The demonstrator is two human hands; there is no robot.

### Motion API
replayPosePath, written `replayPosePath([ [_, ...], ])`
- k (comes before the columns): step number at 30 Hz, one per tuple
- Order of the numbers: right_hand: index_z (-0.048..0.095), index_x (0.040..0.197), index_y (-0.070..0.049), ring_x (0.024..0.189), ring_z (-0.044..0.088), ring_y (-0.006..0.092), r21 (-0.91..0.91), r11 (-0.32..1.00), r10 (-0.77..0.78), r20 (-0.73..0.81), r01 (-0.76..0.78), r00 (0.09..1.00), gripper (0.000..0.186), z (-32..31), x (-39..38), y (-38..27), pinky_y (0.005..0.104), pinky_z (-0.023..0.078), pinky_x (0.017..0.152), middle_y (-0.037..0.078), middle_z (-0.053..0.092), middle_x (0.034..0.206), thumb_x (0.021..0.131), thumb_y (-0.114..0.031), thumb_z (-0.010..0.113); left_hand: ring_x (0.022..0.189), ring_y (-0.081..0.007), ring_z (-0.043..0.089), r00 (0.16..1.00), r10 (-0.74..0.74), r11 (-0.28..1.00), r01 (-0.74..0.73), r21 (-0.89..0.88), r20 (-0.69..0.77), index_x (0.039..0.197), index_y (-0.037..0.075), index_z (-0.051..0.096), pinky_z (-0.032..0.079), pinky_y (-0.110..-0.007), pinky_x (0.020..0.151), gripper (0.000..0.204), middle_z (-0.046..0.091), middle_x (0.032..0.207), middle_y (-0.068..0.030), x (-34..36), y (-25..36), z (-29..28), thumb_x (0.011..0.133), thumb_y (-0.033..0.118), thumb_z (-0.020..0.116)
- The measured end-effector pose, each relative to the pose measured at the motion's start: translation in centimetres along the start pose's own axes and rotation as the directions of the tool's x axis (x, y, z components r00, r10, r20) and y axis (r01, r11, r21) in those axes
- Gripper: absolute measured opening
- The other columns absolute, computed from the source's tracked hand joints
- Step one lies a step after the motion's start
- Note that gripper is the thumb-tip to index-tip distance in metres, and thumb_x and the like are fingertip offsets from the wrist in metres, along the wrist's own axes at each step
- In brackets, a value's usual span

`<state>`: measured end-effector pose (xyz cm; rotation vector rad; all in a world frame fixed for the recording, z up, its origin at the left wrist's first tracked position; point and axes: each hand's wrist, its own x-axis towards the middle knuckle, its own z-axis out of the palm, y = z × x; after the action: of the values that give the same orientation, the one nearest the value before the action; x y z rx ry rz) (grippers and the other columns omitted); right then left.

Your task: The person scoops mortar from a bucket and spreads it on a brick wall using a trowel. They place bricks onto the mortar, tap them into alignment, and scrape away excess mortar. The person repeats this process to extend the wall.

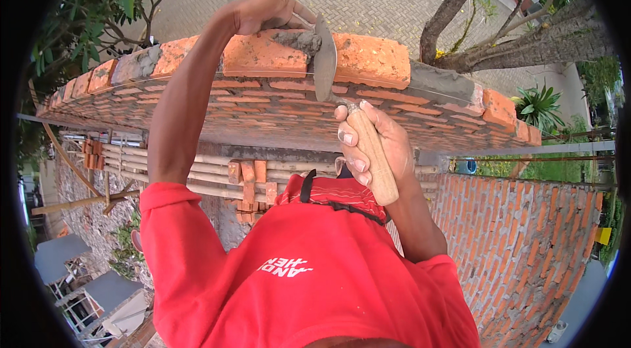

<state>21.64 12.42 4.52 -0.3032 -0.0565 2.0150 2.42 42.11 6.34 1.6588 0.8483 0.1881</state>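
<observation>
My right hand (394,144) is wrapped round the wooden handle of a trowel (325,62). The trowel's grey blade stands edge-on at the gap between two orange bricks on top of a brick wall (263,111). Wet mortar (299,40) lies in a lump on the end of the left brick (263,57), against the blade. Beyond that brick my left hand (266,11) reaches over the wall, thumb stretched out and fingers apart, near the mortar. The right brick (373,62) sits flat, just right of the blade.
Grey mortar (444,85) covers the wall top farther right, with a thin string along the wall's near edge. Bamboo poles (177,165) bearing loose bricks (248,180) lie below. Tree trunks (526,46) lean close at the right; another brick wall (513,236) stands lower right.
</observation>
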Motion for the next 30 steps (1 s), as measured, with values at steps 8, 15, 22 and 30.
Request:
replayPosePath([
  [8, 0.057, 0.122, 0.001, 0.052, 0.061, 0.016, -0.225, 0.972, -0.086, -0.047, 0.073, 0.995, 0.045, 1.2, -0.1, 1.0, 0.0299, 0.055, 0.039, 0.008, 0.062, 0.084, 0.111, -0.041, 0.041, 0.115, -0.0207, 0.066, 0.997, -0.037, 0.999, 0.039, -0.021, 0.065, 0.138, -0.001, 0.063, 0.048, -0.035, 0.109, 0.122, 0.072, 0.121, -0.023, 0.9, -0.3, -1.3, 0.091, 0.09, -0.003],
  [15, 0.055, 0.125, 0.002, 0.052, 0.065, 0.0207, -0.203, 0.977, -0.107, -0.168, 0.072, 0.98, 0.048, 1.9, 0.2, 1.8, 0.0336, 0.057, 0.037, 0.012, 0.064, 0.087, 0.111, -0.042, 0.042, 0.108, -0.017, 0.068, 0.975, 0.04, 0.996, -0.021, -0.089, 0.219, 0.138, -0.002, 0.064, 0.047, -0.035, 0.108, 0.123, 0.075, 0.116, -0.0155, 2.0, -0.6, -1.6, 0.09, 0.091, -0.002],
  [22, 0.055, 0.121, 0.003, 0.048, 0.064, 0.024, -0.218, 0.976, 0.006, 0.03, 0.001, 1.0, 0.048, 2.8, 1.6, 3.8, 0.0348, 0.057, 0.036, 0.013, 0.063, 0.083, 0.111, -0.041, 0.042, 0.126, -0.0237, 0.064, 0.885, 0.078, 0.946, 0.079, -0.315, 0.458, 0.135, -0.004, 0.066, 0.047, -0.038, 0.113, 0.124, 0.073, 0.127, -0.0192, 2.8, -0.7, -2.3, 0.091, 0.088, -0.004],
  [30, 0.055, 0.119, 0.003, 0.049, 0.063, 0.0232, -0.015, 0.999, 0.04, -0.018, -0.04, 0.999, 0.048, 0.6, -0.9, 2.8, 0.0356, 0.056, 0.035, 0.012, 0.063, 0.082, 0.112, -0.042, 0.04, 0.128, -0.0284, 0.063, 0.925, 0.133, 0.965, -0.037, -0.261, 0.357, 0.138, -0.005, 0.063, 0.054, -0.038, 0.106, 0.115, 0.07, 0.128, -0.0232, 3.0, -1.1, -1.8, 0.094, 0.082, 0.003],
])
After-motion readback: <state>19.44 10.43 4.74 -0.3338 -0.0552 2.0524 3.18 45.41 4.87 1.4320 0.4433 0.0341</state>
